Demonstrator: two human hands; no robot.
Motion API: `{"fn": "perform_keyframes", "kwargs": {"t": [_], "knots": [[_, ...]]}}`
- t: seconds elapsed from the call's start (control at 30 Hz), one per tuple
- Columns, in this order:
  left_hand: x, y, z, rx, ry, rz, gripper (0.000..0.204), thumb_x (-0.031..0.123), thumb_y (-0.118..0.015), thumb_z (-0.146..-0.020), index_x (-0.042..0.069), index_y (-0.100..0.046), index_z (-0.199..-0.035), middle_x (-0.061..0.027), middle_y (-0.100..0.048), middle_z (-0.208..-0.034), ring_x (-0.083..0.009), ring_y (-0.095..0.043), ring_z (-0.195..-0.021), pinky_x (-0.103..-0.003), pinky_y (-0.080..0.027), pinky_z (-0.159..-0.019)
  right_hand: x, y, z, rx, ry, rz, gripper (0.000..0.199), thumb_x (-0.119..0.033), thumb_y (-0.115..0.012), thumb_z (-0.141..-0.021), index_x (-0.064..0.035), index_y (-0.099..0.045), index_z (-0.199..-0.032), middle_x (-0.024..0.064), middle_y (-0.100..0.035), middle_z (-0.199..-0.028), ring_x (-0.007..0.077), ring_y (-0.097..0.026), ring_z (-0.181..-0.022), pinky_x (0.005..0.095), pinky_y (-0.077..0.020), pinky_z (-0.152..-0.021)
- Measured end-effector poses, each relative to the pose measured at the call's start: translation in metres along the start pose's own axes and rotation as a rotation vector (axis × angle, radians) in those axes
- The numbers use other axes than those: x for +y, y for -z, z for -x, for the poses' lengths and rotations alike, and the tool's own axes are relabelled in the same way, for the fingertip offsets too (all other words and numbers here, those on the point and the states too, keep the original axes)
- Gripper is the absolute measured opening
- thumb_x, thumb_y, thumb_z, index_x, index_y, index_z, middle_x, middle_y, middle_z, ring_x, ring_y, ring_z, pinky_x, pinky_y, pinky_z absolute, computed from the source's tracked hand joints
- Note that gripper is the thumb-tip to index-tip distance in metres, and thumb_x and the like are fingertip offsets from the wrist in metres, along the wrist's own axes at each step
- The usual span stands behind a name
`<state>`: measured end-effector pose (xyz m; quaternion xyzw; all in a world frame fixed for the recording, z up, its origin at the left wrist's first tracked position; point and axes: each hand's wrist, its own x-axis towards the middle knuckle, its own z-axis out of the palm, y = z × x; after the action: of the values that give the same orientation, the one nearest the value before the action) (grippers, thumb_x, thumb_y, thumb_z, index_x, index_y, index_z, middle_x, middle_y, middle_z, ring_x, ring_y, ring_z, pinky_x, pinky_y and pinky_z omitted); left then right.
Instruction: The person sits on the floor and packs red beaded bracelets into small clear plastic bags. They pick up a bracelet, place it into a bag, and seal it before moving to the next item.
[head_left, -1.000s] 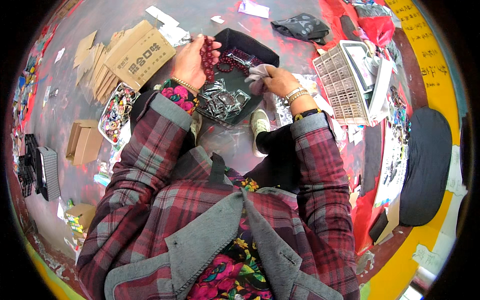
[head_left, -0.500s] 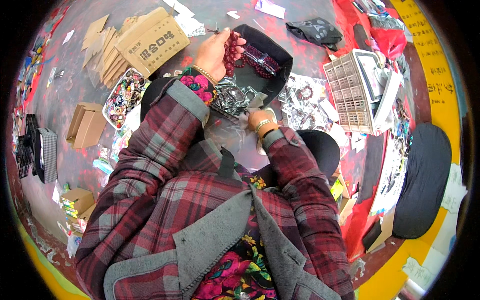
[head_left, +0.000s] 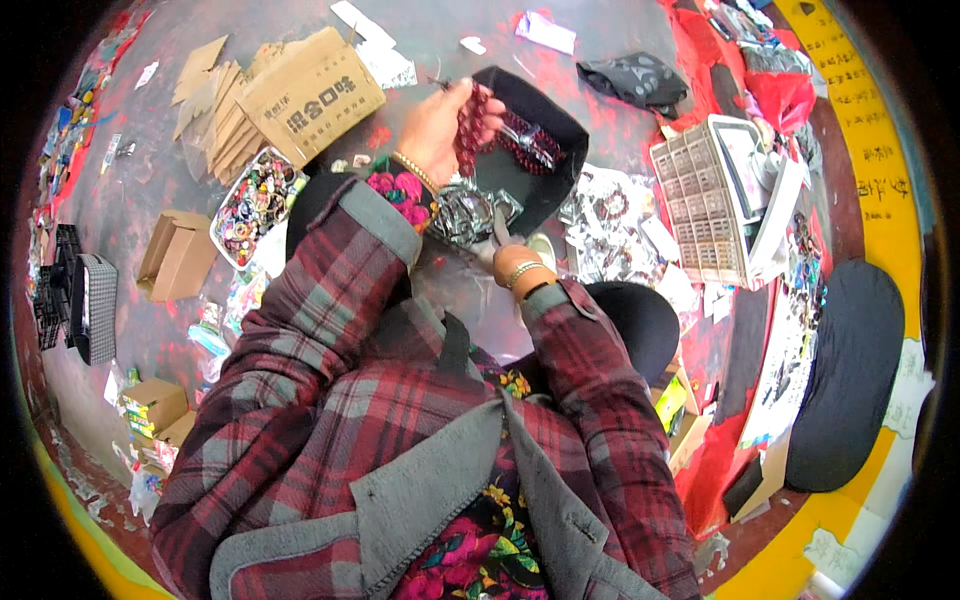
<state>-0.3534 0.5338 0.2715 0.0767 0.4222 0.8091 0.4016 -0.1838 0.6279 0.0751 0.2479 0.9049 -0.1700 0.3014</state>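
Note:
My left hand [head_left: 432, 135] is closed around a string of dark red beads [head_left: 469, 135], which hangs down over the near left side of a black open box [head_left: 566, 180]. Inside that box lies a clear-wrapped bunch of dark red beads [head_left: 530, 143]. Just below my left hand is a heap of shiny clear plastic packets [head_left: 465, 212]. My right hand [head_left: 512, 262] is at the near edge of this heap, its fingers covered or wrapped in something grey. Those fingers touch the packets, but what they grip is hidden.
Left of my knee stands a white tray of colourful small items [head_left: 250, 215], with a cardboard box [head_left: 310, 97] behind it. Bagged bracelets [head_left: 610, 215] lie to the right, beside a pale plastic basket [head_left: 695, 200]. A black bag [head_left: 635, 82] lies at the back.
My right hand has shifted slightly down and left, and its grey fingers now reach up to the packets. The bead string stays in my left hand. The whole view has shifted a little.

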Motion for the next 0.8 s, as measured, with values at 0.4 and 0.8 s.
{"fn": "perform_keyframes", "kwargs": {"t": [0.4, 0.8], "knots": [[-0.012, -0.025, 0.016, -0.456, 0.030, 0.081, 0.033, 0.021, -0.043, -0.093, 0.001, -0.049, -0.119, -0.0076, -0.050, -0.122, -0.0165, -0.048, -0.111, -0.031, -0.037, -0.096, -0.050, 0.178, 0.121, 0.607, 0.583, -1.548, 0.033, -0.011, -0.054, -0.086, -0.0013, -0.048, -0.118, 0.0083, -0.054, -0.112, 0.0139, -0.050, -0.102, 0.0248, -0.0410, -0.085], [-0.030, -0.028, 0.010, -0.250, 0.017, -0.260, 0.028, 0.024, -0.046, -0.093, 0.001, -0.054, -0.106, -0.0029, -0.057, -0.097, -0.0089, -0.053, -0.088, -0.025, -0.044, -0.079, -0.045, 0.158, 0.096, 0.382, 0.530, -1.238, 0.037, -0.008, -0.057, -0.079, -0.0028, -0.046, -0.114, 0.0014, -0.054, -0.097, 0.0099, -0.052, -0.079, 0.0208, -0.0416, -0.066]]}}
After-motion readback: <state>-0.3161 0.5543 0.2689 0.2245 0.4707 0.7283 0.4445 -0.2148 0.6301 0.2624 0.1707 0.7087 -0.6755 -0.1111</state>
